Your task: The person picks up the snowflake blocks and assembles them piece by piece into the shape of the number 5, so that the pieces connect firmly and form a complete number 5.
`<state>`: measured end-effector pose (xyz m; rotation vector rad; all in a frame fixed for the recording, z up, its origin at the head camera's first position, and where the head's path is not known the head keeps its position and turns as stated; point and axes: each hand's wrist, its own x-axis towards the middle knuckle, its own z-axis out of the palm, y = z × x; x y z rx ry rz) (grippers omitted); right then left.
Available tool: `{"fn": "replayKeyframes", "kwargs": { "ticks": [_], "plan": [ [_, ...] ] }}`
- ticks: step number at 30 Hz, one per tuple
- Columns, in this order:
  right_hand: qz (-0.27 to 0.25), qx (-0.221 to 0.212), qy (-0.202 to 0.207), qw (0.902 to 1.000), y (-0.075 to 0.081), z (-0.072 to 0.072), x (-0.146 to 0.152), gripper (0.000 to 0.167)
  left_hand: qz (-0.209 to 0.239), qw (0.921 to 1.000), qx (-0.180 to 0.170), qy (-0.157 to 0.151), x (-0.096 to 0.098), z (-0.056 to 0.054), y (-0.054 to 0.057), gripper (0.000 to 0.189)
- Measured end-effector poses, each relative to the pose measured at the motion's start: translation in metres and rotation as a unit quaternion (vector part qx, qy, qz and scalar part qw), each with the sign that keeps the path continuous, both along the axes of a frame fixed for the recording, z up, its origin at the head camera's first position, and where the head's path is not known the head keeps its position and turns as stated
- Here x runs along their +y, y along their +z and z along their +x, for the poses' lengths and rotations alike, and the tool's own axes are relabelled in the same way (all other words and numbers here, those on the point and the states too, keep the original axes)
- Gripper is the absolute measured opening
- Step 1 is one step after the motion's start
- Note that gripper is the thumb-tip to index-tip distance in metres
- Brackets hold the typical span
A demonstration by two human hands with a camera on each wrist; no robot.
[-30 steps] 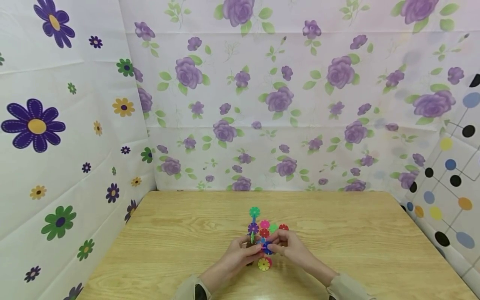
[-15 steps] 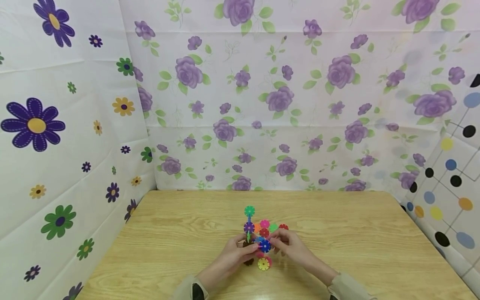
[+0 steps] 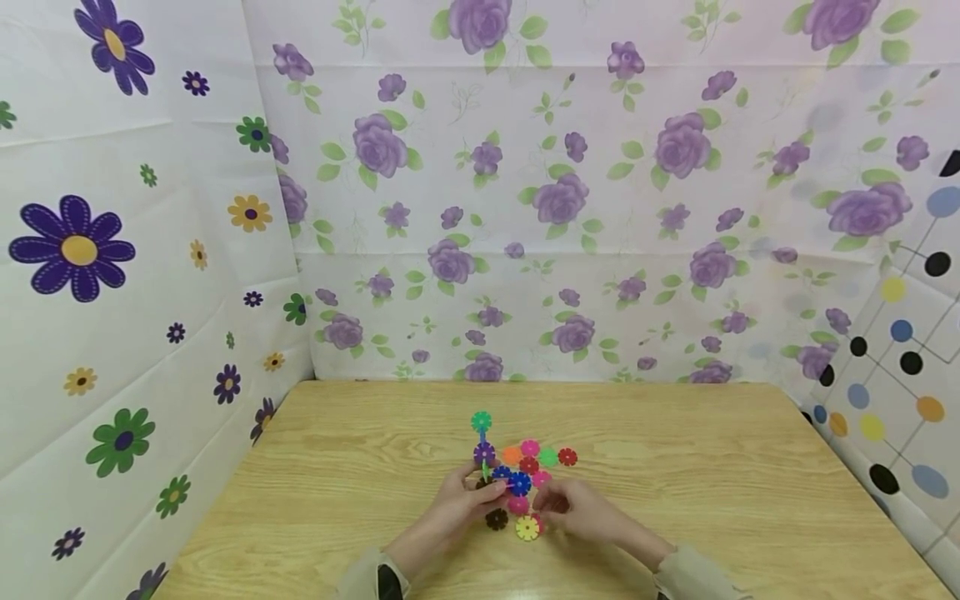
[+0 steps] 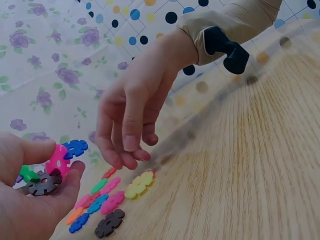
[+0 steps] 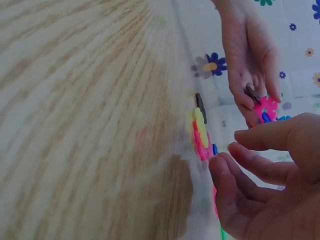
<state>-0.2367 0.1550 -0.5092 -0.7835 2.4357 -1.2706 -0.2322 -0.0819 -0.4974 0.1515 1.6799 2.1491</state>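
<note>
My left hand point(image 3: 456, 505) pinches a chain of notched plastic discs joined edge to edge. Teal point(image 3: 482, 421) tops the chain, with a purple disc point(image 3: 483, 452) below. In the left wrist view, thumb and fingers hold it around a dark brown disc point(image 4: 44, 185) and a pink disc point(image 4: 57, 159); a blue disc point(image 4: 76, 148) juts from the pink one's far edge. My right hand point(image 3: 579, 510) holds nothing, its fingers loosely bent. It hovers low beside a loose yellow disc point(image 3: 527, 527), which overlaps a pink one.
Loose discs lie grouped on the wooden table point(image 3: 675, 450): a dark brown one point(image 3: 497, 518), an orange one point(image 3: 512, 456), a green one point(image 3: 548, 457), a red one point(image 3: 567, 457), and several pink and blue ones. Flower-printed sheets point(image 3: 450, 167) enclose the table's back and left.
My left hand has moved left, carrying the disc chain with it. My right hand has let go of the chain's blue disc and come down toward the yellow disc.
</note>
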Motion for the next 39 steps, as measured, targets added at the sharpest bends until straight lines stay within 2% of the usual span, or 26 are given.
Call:
{"fn": "replayKeyframes", "kwargs": {
  "ticks": [11,24,31,39],
  "plan": [
    [0.058,0.048,0.004,0.9971,0.002,0.003,-0.012,0.02,0.004,0.9999,-0.006,0.015,-0.003,-0.001,-0.001,0.052],
    [0.107,0.068,-0.016,0.9918,-0.004,0.002,-0.025,0.031,-0.006,0.9998,0.001,0.017,-0.002,-0.001,-0.004,0.056],
    [0.107,0.067,-0.021,0.9917,-0.005,0.001,-0.025,0.028,-0.005,0.9998,0.014,0.012,-0.001,0.0,-0.004,0.056],
    [0.1,0.066,-0.016,0.9926,-0.003,0.002,-0.026,0.028,-0.009,0.9998,0.01,0.012,-0.002,0.0,-0.005,0.051]
  ]
}}
